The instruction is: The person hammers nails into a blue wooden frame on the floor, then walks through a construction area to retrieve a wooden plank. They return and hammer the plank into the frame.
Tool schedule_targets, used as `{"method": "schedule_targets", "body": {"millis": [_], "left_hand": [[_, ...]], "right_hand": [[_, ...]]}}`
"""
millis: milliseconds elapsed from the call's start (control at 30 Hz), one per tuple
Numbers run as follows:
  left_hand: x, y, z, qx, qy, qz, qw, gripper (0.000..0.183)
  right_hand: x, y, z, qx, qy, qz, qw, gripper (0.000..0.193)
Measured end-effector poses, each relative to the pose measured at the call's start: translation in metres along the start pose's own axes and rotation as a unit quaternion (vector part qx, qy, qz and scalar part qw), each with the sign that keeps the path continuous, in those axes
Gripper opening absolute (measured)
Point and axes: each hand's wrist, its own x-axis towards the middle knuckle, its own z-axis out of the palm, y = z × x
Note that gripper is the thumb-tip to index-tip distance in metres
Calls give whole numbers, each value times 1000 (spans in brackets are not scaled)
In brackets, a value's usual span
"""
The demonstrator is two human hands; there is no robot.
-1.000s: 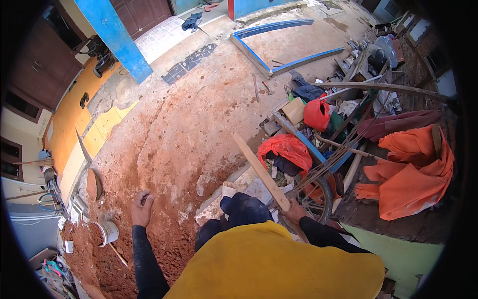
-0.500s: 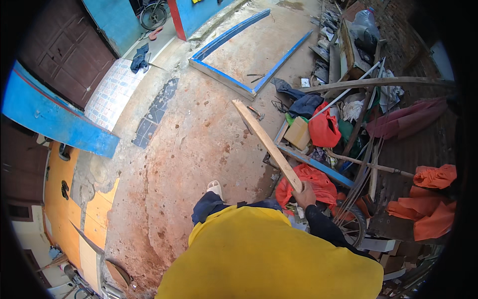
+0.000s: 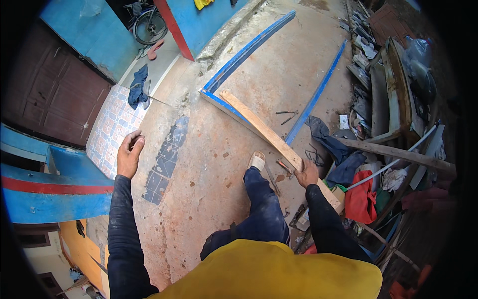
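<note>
My right hand (image 3: 306, 173) grips a bare wooden plank (image 3: 266, 130) near its lower right part. The plank slants up and left, its far end overlapping the corner of a blue wooden frame (image 3: 215, 98) on the ground. To the left, my left hand (image 3: 129, 155) is raised with nothing in it, its fingers loosely bent and apart. Pliers (image 3: 288, 117) with dark handles lie inside the frame. A hammer (image 3: 285, 167) rests on the ground beside the plank, close to my right hand.
Cloths, a red bag (image 3: 361, 197) and a long curved timber (image 3: 398, 152) are heaped on the right. My sandalled foot (image 3: 257, 161) is on the concrete (image 3: 199, 199). A blue wall ledge (image 3: 59, 202) and patterned tiles (image 3: 107, 127) are at the left, with a bicycle (image 3: 149, 27) beyond.
My left hand has come into view at the left. My right hand has moved forward with the plank, whose far end now reaches over the frame. I have stepped nearer the frame.
</note>
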Motion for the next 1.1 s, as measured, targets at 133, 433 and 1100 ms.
{"method": "schedule_targets", "body": {"millis": [133, 433, 1100], "left_hand": [[58, -29, 112, -40, -114, -187, 975, 49], [117, -146, 320, 150, -414, -199, 876, 95], [231, -171, 369, 198, -502, -185, 821, 93]], "right_hand": [[203, -35, 86, 1, -42, 3, 999, 70], [426, -37, 264, 6, -70, 3, 997, 63], [467, 46, 419, -47, -84, 102, 990, 60]]}}
